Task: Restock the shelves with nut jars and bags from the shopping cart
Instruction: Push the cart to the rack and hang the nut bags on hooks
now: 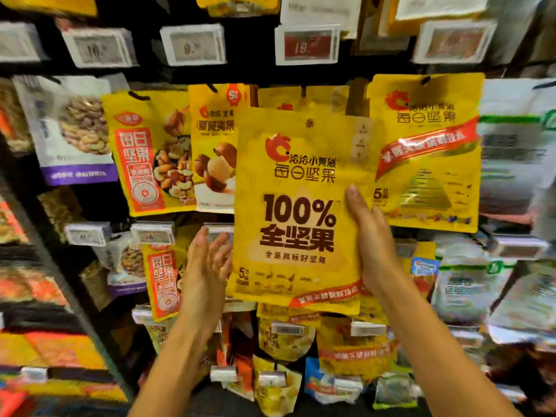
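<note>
A large yellow nut bag (298, 206) printed "100%" is held up in front of the hanging rack, level with the middle row. My right hand (371, 236) grips its right edge, thumb across the front. My left hand (207, 263) is beside the bag's lower left edge with fingers spread; I cannot tell whether it touches the bag. More yellow bags of the same brand (427, 152) hang just behind and to the right. The bag's top hole sits near the hooks, which are hidden behind it.
Yellow mixed-nut bags (144, 152) and a macadamia bag (213, 145) hang to the left, a white cashew bag (72, 130) further left. Price tags (307, 45) line the rail above. Lower rows hold more bags and tag clips (285, 328). A black upright (60, 257) runs down the left.
</note>
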